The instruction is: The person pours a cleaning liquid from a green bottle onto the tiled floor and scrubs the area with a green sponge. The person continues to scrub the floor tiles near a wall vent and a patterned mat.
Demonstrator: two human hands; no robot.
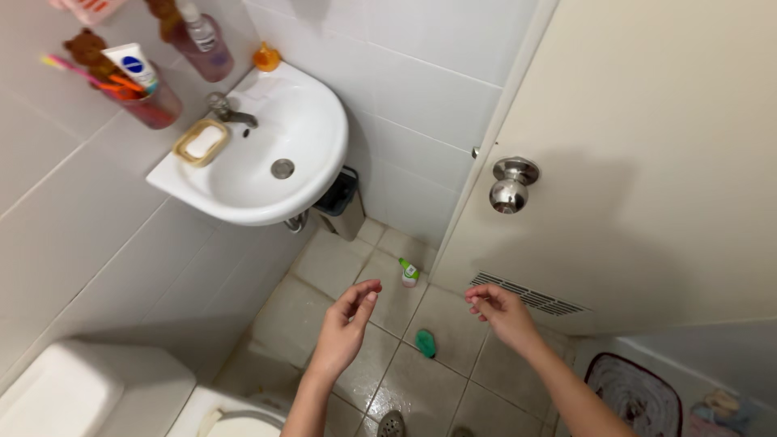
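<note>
A small green scrub pad [426, 343] lies flat on the wet grey tiled floor [421, 388] in the lower middle of the frame, between and just below the two raised hands; it is an oval, dull green lump, too small to tell its texture. The left hand [346, 328] hovers to its left, fingers loosely curled with thumb and fingertips nearly meeting, holding nothing visible. The right hand [500, 311] hangs to its right, fingers bent inward and pinched; whether it grips anything cannot be told. Above the pad a small white bottle with a green cap [409, 273] stands by the cream door [647, 121]. The white wall sink [275, 154] fills the upper left. The white toilet [81, 388] is cut off at the lower left.
</note>
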